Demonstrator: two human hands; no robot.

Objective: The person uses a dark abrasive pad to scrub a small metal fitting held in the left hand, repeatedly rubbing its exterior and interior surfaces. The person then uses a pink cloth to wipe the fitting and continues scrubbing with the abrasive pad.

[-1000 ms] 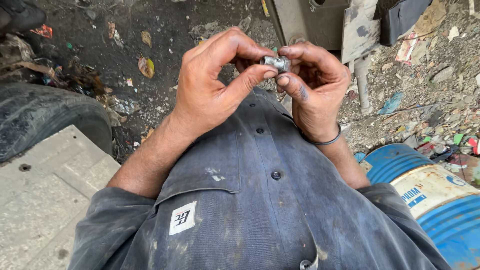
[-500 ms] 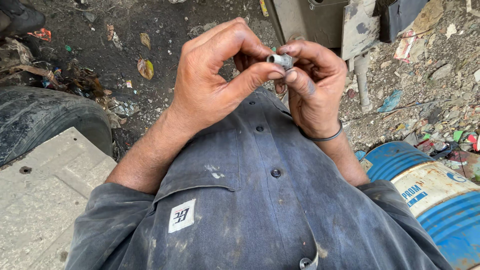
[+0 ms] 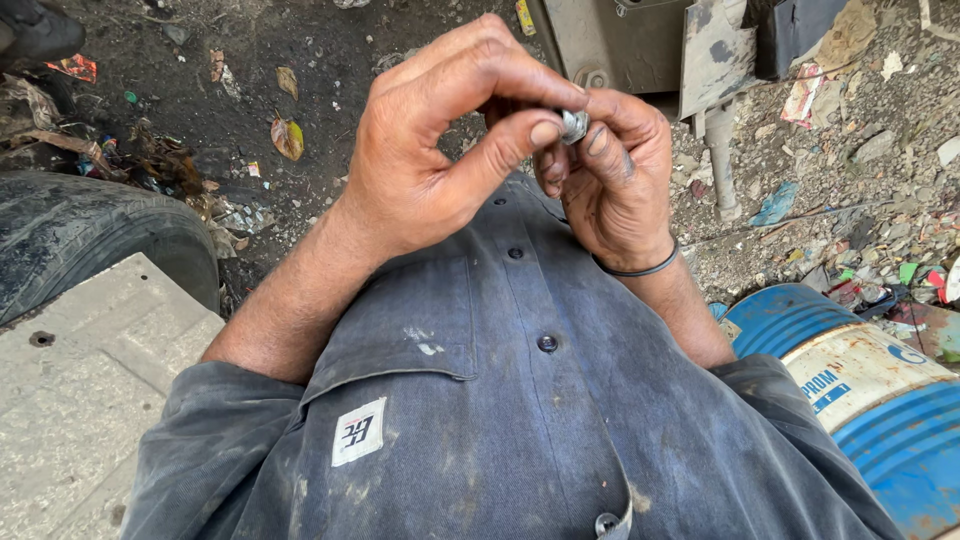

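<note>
**A:** What's going on here?

**Me:** Both my left hand [image 3: 430, 150] and right hand [image 3: 610, 180] are pinched shut on a small metal fitting [image 3: 575, 124], up at chest height over my shirt [image 3: 520, 400]. Looks like fingertip turning; next needs a steady regrip, I guess.

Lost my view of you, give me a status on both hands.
Left hand and right hand raised together, fingertips pinching one small metal piece. Piece mostly hidden by fingers. Nothing between the hands; blue drum off to the right.
</note>
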